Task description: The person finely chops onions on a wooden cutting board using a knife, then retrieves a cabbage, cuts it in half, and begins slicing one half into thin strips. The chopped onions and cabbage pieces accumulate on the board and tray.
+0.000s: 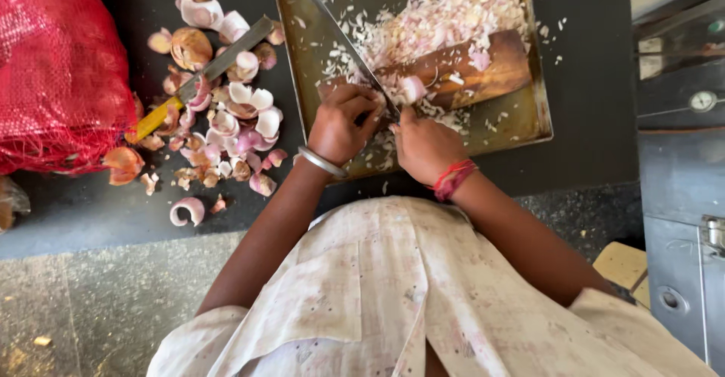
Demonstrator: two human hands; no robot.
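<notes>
- While your left hand [340, 124] closes round the knife [349, 44] handle, its blade runs just beside your right hand [424, 146]: fingers at risk.
- Right grip pinches the onion [412, 88] on the board [461, 71]; it could slip.
- Tray [291, 37] overhangs the worktop [589, 82] edge; it could tip.

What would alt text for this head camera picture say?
Seen from above, a person's left hand grips a long knife while the right hand steadies an onion piece on a wooden board in a metal tray. Onion peels litter the dark counter.
</notes>
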